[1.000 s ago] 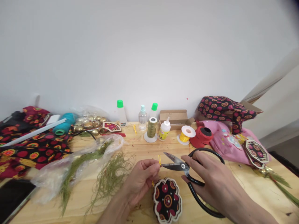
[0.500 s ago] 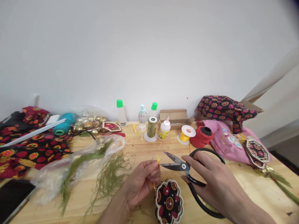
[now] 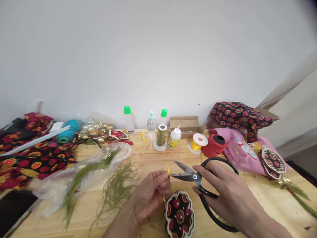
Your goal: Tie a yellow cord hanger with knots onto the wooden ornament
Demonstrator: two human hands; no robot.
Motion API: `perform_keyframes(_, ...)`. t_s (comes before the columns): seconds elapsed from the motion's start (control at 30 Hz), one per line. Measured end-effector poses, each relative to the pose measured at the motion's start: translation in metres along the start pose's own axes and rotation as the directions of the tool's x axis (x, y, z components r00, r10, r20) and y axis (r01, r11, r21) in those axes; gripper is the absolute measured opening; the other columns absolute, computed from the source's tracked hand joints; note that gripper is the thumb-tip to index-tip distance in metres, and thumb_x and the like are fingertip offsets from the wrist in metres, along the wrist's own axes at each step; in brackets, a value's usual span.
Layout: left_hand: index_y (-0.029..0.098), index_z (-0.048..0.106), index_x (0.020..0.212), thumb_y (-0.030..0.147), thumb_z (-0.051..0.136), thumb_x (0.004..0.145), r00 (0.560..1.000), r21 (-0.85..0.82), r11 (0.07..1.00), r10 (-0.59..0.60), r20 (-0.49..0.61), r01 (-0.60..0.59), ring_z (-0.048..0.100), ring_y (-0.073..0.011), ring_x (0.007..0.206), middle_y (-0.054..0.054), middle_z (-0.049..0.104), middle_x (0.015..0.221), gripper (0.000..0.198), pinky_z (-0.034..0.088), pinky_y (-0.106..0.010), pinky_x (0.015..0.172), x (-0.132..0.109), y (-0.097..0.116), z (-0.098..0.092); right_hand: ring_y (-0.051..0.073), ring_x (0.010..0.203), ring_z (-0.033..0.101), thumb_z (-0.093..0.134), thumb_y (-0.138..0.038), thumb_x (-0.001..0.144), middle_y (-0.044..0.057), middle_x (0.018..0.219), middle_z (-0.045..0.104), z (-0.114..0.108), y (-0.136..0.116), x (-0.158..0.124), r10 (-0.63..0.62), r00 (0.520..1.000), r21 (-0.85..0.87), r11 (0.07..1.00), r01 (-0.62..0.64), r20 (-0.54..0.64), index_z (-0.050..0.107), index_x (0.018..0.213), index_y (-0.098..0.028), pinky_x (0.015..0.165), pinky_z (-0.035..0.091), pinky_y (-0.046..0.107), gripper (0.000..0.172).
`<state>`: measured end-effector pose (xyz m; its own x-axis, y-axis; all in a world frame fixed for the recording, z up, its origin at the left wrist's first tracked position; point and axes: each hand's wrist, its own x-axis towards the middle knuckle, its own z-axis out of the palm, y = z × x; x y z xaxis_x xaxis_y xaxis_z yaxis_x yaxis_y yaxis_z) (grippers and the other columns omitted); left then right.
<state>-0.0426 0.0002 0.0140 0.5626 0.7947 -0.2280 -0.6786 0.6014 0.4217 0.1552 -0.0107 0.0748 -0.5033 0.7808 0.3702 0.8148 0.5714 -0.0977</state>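
Note:
My left hand [image 3: 152, 190] is closed, pinching a yellow cord [image 3: 168, 169] between thumb and fingers. A small loop of the cord stands up above the thumb. Below, the cord runs down to a scalloped ornament [image 3: 180, 215] with a pale wooden rim and dark patterned fabric, which hangs beside the hand. My right hand [image 3: 224, 188] grips black-handled scissors [image 3: 190, 177] with fingers in the handles. The blades are apart and point left, and the lower blade's tip is close to the cord at my left thumb. Whether it touches the cord I cannot tell.
Green threads [image 3: 119, 185] and a plastic bag [image 3: 47, 195] lie on the left. Along the back stand an olive thread spool [image 3: 161, 136], a glue bottle [image 3: 174, 138], a yellow cord spool [image 3: 196, 144] and a red thread cone [image 3: 215, 145]. A pink bag [image 3: 237, 148] lies at right.
Both hands, the scissors and the ornament keep nearly the same positions. The whole view has shifted very slightly.

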Motion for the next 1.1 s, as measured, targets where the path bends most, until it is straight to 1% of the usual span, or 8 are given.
perform_keyframes(0.23, 0.011, 0.045, 0.054, 0.015, 0.060, 0.068, 1.000, -0.019, 1.000, 0.011, -0.029, -0.012, 0.022, -0.0026, 0.043, 0.006, 0.031, 0.048, 0.021, 0.025, -0.012, 0.042, 0.000, 0.001, 0.002, 0.016, 0.065, 0.050, 0.053, -0.023, 0.070, 0.005, 0.074, 0.051, 0.000, 0.001, -0.002, -0.009, 1.000, -0.009, 1.000, 0.009, 0.001, 0.052, 0.101, -0.019, 0.055, 0.042, 0.027, 0.032)
perform_keyframes(0.47, 0.010, 0.046, 0.054, 0.015, 0.061, 0.067, 0.999, -0.031, 0.999, 0.015, -0.045, -0.016, 0.023, -0.0023, 0.043, 0.006, 0.031, 0.048, 0.020, 0.025, -0.012, 0.042, 0.001, 0.002, 0.003, 0.013, 0.057, 0.053, 0.048, -0.028, 0.075, 0.004, 0.067, 0.055, -0.001, 0.001, -0.004, -0.114, 0.993, -0.046, 0.992, 0.114, -0.003, 0.053, 0.101, -0.015, 0.049, 0.043, 0.023, 0.029)
perform_keyframes(0.6, 0.008, 0.049, 0.057, 0.016, 0.061, 0.067, 0.999, -0.059, 0.998, 0.004, -0.037, -0.006, 0.023, -0.0018, 0.043, 0.007, 0.031, 0.047, 0.017, 0.026, -0.011, 0.041, 0.000, 0.002, 0.004, 0.013, 0.058, 0.055, 0.046, -0.027, 0.077, 0.004, 0.069, 0.057, -0.001, 0.001, -0.007, -0.143, 0.989, -0.041, 0.989, 0.144, 0.027, 0.053, 0.101, -0.014, 0.049, 0.044, 0.022, 0.028)
perform_keyframes(0.7, 0.008, 0.050, 0.057, 0.015, 0.061, 0.067, 0.999, -0.080, 0.997, 0.001, -0.033, -0.004, 0.023, -0.0014, 0.042, 0.007, 0.032, 0.047, 0.016, 0.026, -0.011, 0.041, 0.000, 0.002, 0.005, 0.013, 0.061, 0.056, 0.046, -0.026, 0.077, 0.005, 0.071, 0.059, 0.001, 0.003, -0.010, -0.142, 0.989, -0.028, 0.989, 0.144, 0.044, 0.052, 0.103, -0.014, 0.050, 0.046, 0.022, 0.028)
perform_keyframes(0.87, 0.008, 0.049, 0.055, 0.014, 0.062, 0.066, 0.999, -0.093, 0.996, -0.001, -0.040, -0.003, 0.025, -0.0012, 0.042, 0.006, 0.033, 0.046, 0.018, 0.026, -0.011, 0.041, -0.001, 0.001, 0.004, 0.013, 0.062, 0.057, 0.047, -0.026, 0.077, 0.005, 0.072, 0.059, 0.003, 0.003, -0.012, -0.144, 0.989, -0.026, 0.989, 0.145, 0.039, 0.052, 0.103, -0.015, 0.051, 0.047, 0.022, 0.028)
perform_keyframes(1.1, 0.008, 0.049, 0.057, 0.013, 0.060, 0.068, 1.000, -0.126, 0.992, -0.001, -0.007, 0.000, 0.026, -0.0010, 0.042, 0.007, 0.034, 0.047, 0.017, 0.026, -0.011, 0.041, 0.000, 0.001, 0.003, 0.013, 0.061, 0.057, 0.046, -0.024, 0.077, 0.004, 0.070, 0.058, 0.003, 0.002, -0.012, -0.143, 0.989, -0.019, 0.989, 0.144, 0.048, 0.051, 0.102, -0.015, 0.050, 0.047, 0.022, 0.027)
